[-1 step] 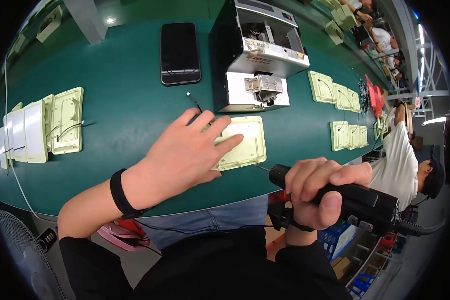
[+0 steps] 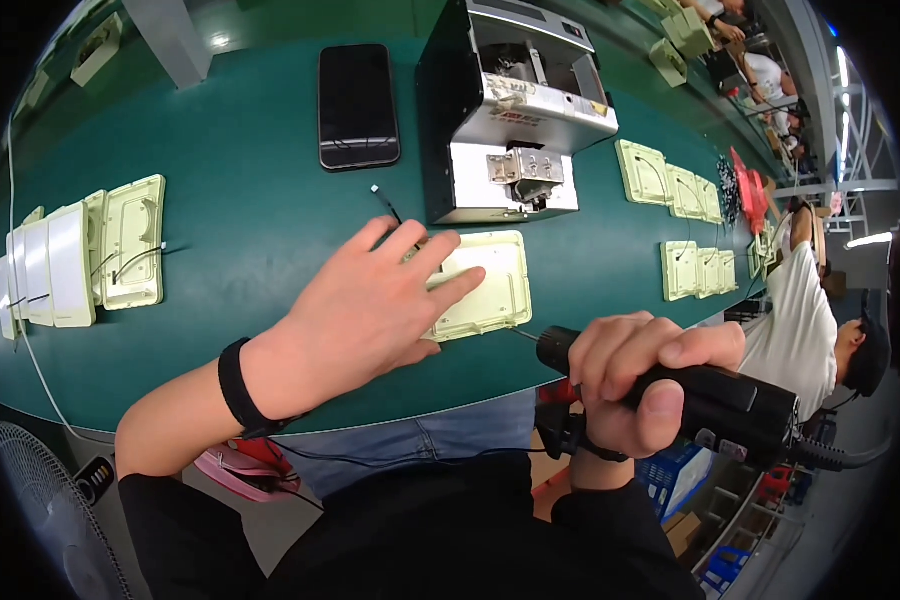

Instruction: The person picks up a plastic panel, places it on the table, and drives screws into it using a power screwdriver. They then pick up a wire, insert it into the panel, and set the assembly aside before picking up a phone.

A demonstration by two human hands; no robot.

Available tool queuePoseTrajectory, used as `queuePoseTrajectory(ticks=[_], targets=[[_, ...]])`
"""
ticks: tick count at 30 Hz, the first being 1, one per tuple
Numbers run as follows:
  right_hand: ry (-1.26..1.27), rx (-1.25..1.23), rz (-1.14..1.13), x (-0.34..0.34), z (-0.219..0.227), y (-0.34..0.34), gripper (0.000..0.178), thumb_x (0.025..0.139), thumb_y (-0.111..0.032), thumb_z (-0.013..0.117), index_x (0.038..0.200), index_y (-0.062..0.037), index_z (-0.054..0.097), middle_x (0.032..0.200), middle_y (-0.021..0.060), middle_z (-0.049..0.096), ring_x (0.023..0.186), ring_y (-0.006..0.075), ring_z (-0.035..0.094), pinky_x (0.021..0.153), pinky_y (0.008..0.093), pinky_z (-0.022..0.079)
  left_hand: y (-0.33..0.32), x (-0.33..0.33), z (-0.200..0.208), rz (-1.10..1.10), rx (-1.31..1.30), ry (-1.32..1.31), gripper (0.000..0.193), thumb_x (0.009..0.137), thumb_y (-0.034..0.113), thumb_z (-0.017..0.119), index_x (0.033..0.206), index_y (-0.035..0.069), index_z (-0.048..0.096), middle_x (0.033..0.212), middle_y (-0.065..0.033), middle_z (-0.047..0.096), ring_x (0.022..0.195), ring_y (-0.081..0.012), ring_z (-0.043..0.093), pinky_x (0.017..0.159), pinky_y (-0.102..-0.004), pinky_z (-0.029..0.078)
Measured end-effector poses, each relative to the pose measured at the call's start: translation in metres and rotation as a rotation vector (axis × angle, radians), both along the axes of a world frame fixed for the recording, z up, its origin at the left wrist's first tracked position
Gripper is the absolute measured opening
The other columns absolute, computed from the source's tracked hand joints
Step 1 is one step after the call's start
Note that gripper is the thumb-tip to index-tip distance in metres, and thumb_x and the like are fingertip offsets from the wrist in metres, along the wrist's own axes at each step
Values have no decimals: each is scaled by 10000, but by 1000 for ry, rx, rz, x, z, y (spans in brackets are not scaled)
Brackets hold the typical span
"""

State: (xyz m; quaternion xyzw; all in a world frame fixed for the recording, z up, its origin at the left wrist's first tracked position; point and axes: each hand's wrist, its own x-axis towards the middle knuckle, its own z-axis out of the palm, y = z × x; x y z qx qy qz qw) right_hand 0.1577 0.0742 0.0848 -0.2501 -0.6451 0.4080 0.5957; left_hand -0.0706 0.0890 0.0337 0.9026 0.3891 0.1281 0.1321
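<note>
A pale yellow-green plastic cover [image 2: 490, 283] lies on the green table in front of me, its raised rim and inside facing up. My left hand [image 2: 365, 290] rests over the cover's left part with fingers spread, hiding that side. A thin dark cable [image 2: 386, 203] with a small white plug sticks out past its fingertips. In my right hand [image 2: 650, 375] is a black corded electric screwdriver [image 2: 730, 405], gripped around the body and tilted. Its thin bit reaches the cover's near edge; whether it touches a screw I cannot tell.
Beyond the cover stands a screw feeder machine [image 2: 515, 115], with a black phone [image 2: 358, 107] to its left. Similar covers are stacked at far left [image 2: 133, 240] and in rows at right [image 2: 680, 270]. A fan [image 2: 50, 510] stands lower left. Another person [image 2: 800, 310] sits at right.
</note>
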Motion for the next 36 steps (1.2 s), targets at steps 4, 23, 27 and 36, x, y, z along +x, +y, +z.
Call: queuePoseTrajectory(ticks=[4, 23, 27, 36], targets=[[23, -48, 17, -1, -9, 2, 298, 1006, -268, 629, 1071, -98, 393, 607, 43, 486, 410, 146, 443, 395, 304, 423, -4, 2, 1, 22, -50, -8, 749, 710, 311, 876, 1394, 155, 614, 1348, -93, 545, 1146, -275, 527, 1043, -409, 425], [91, 192, 147, -10, 48, 36, 293, 993, -240, 665, 1141, -112, 448, 629, 27, 476, 458, 157, 446, 446, 327, 417, 4, -1, 1, -43, 23, 24, 838, 695, 381, 866, 1458, 204, 570, 1368, -93, 529, 1062, -274, 533, 951, -385, 502], [193, 290, -37, -37, 43, 89, 227, 994, -166, 612, 1159, -109, 467, 643, 43, 459, 463, 150, 415, 446, 336, 397, -1, -4, -4, -15, 81, 38, 844, 699, 431, 852, 1462, 208, 570, 1342, -105, 540, 1057, -268, 537, 940, -367, 519], [140, 89, 110, -34, 35, 43, 207, 1008, -154, 569, 1157, -100, 435, 644, 44, 460, 448, 144, 415, 437, 315, 398, 0, -5, -10, 9, 58, 61, 841, 700, 453, 845, 1446, 161, 587, 1268, -129, 578, 1058, -267, 546, 907, -347, 523]])
